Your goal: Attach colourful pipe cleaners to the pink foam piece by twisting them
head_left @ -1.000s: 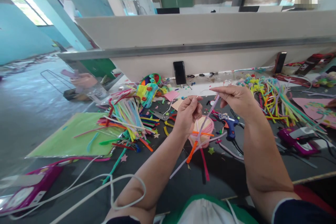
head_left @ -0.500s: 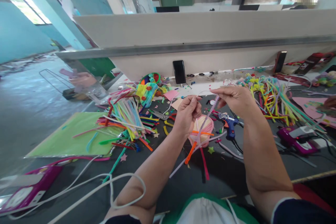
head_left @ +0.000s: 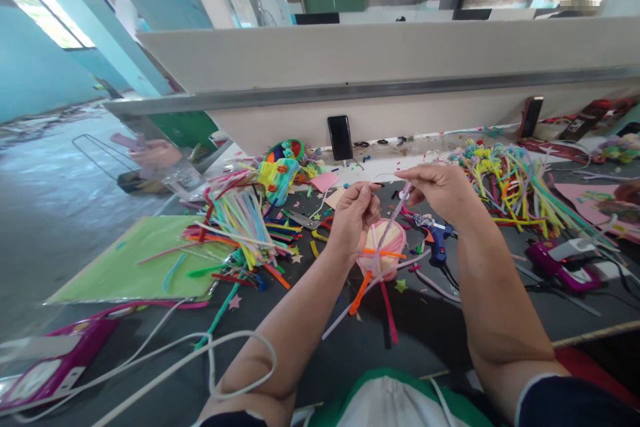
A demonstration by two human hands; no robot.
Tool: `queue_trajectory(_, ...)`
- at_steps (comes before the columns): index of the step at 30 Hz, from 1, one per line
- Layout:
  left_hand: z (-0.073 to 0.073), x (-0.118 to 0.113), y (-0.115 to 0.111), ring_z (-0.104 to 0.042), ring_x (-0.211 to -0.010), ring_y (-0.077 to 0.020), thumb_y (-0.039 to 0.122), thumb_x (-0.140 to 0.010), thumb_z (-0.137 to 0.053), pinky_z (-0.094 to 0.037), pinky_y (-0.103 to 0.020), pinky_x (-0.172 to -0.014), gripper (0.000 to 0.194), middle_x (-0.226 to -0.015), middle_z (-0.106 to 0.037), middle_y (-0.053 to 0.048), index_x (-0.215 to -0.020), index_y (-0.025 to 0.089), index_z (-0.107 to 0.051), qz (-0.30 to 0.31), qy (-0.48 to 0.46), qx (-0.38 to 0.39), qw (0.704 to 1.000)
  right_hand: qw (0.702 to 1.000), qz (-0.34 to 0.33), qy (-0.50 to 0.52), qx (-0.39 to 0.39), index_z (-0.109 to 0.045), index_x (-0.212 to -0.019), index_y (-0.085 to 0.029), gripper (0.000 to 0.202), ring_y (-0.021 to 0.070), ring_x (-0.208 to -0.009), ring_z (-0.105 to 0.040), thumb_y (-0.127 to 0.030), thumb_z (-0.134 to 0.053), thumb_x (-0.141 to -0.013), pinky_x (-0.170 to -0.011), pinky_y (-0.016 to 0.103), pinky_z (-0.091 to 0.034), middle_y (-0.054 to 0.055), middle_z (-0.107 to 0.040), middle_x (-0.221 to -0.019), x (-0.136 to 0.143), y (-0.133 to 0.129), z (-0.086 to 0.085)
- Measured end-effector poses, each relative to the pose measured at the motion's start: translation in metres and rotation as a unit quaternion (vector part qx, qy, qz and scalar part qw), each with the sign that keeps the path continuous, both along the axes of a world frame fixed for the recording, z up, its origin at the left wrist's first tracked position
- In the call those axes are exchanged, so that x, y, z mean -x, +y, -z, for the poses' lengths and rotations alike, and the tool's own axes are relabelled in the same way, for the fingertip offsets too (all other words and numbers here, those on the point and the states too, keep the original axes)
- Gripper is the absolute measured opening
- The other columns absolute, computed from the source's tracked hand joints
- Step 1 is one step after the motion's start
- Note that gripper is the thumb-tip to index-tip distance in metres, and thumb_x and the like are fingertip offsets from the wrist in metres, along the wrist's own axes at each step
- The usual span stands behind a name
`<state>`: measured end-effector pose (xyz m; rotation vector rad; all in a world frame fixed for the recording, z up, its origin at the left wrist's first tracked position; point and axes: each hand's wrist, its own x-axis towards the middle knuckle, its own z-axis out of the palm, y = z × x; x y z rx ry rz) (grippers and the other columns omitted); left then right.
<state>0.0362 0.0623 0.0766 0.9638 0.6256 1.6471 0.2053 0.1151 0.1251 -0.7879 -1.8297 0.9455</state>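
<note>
A: Head camera first: what are the hands doing?

B: Both are raised over the dark counter [head_left: 440, 340]. The left hand [head_left: 353, 217] is closed, finger and thumb pinched on one end of a thin white wire [head_left: 383, 177]. The right hand [head_left: 440, 188] is closed too, pinching the wire's other end together with the top of a lilac pipe cleaner [head_left: 385, 237].

A: And where does that pipe cleaner go?

B: It hangs down and to the left from the right hand's fingertips, between the two wrists, and crosses in front of a pink round piece [head_left: 387, 247] lying on the counter. An orange pipe cleaner [head_left: 361, 292] sits beside its lower part; I cannot tell whether the two are joined.

A: What lies around them?

B: A blue glue gun [head_left: 437, 240] is just beside the right wrist. To the left there is a heap of coloured pipe cleaners [head_left: 245, 223] partly on a green sheet [head_left: 135, 263], with scissors [head_left: 303, 219] near the heap. A second heap [head_left: 520, 190] spreads out to the right. A dark phone [head_left: 341, 137] stands upright against the back wall of the counter. A white cord [head_left: 200, 357] loops around the left forearm, and a magenta tool [head_left: 47, 367] lies at the near left corner.
</note>
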Motion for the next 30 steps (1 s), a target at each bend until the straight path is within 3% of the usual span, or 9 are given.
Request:
queue_trajectory(3, 0.0, 0.004, 0.003, -0.053, -0.063, -0.0081, 0.046, -0.084, -0.061, -0.041, -0.019, -0.058, 0.033, -0.075, -0.059, -0.002, -0.102, 0.018, -0.062, 0.004, 0.021, 0.019, 1.0, 0.998, 0.002, 0.04, 0.04, -0.074, -0.098, -0.023, 0.02, 0.0122, -0.051, -0.064, -0.032, -0.065, -0.082, -0.057, 0.03, -0.056, 0.001, -0.07, -0.067, -0.009, 0.005, -0.004)
queue_trajectory(6, 0.002, 0.009, 0.005, -0.062, -0.082, -0.0147, 0.054, -0.08, -0.061, -0.048, -0.026, -0.069, 0.053, -0.101, -0.064, -0.008, -0.12, 0.02, -0.056, 0.09, 0.08, 0.098, 0.988, 0.992, 0.033, 0.109, 0.059, -0.07, -0.108, -0.021, 0.032, 0.0123, -0.051, -0.064, -0.031, -0.07, -0.077, -0.054, 0.027, -0.056, 0.0, -0.069, -0.066, -0.025, 0.013, -0.008)
queue_trajectory(9, 0.006, 0.01, 0.005, -0.064, -0.07, -0.0144, 0.051, -0.076, -0.068, -0.049, -0.027, -0.065, 0.057, -0.094, -0.066, -0.008, -0.121, 0.018, -0.055, 0.209, 0.178, 0.156, 0.949, 0.981, 0.058, 0.167, 0.08, -0.066, -0.113, -0.02, 0.041, 0.012, -0.052, -0.065, -0.032, -0.073, -0.074, -0.053, 0.025, -0.056, -0.001, -0.068, -0.066, -0.04, 0.021, -0.009)
queue_trajectory(11, 0.01, 0.008, 0.004, -0.059, -0.057, -0.0104, 0.046, -0.076, -0.069, -0.047, -0.024, -0.059, 0.049, -0.079, -0.066, -0.005, -0.112, 0.015, -0.06, 0.234, 0.216, 0.158, 0.935, 0.973, 0.056, 0.198, 0.107, -0.065, -0.112, -0.02, 0.04, 0.0121, -0.055, -0.067, -0.035, -0.073, -0.076, -0.055, 0.025, -0.057, 0.0, -0.07, -0.07, -0.047, 0.026, -0.008)
queue_trajectory(14, 0.016, 0.006, 0.005, -0.054, -0.049, -0.0083, 0.045, -0.079, -0.067, -0.043, -0.021, -0.05, 0.039, -0.066, -0.061, -0.002, -0.098, 0.012, -0.064, 0.218, 0.231, 0.151, 0.936, 0.959, 0.038, 0.234, 0.156, -0.064, -0.111, -0.02, 0.037, 0.014, -0.059, -0.069, -0.043, -0.066, -0.081, -0.057, 0.026, -0.058, 0.003, -0.072, -0.076, -0.057, 0.034, -0.004)
queue_trajectory(21, 0.021, 0.009, 0.012, -0.06, -0.052, -0.0109, 0.045, -0.073, -0.072, -0.04, -0.018, -0.04, 0.041, -0.071, -0.063, -0.003, -0.099, 0.013, -0.065, 0.155, 0.191, 0.167, 0.955, 0.938, 0.08, 0.269, 0.202, -0.063, -0.109, -0.02, 0.036, 0.0127, -0.057, -0.068, -0.049, -0.056, -0.087, -0.053, 0.024, -0.054, 0.006, -0.075, -0.085, -0.073, 0.055, 0.006)
queue_trajectory(30, 0.023, -0.009, 0.005, -0.058, -0.053, -0.0106, 0.044, -0.073, -0.072, -0.044, -0.018, -0.039, 0.04, -0.071, -0.062, -0.003, -0.094, 0.012, -0.065, 0.117, 0.193, 0.155, 0.962, 0.929, -0.022, 0.269, 0.252, -0.069, -0.097, -0.019, 0.031, 0.0145, -0.075, -0.071, -0.045, -0.056, -0.088, -0.06, 0.023, -0.056, 0.007, -0.076, -0.092, -0.057, 0.063, 0.017)
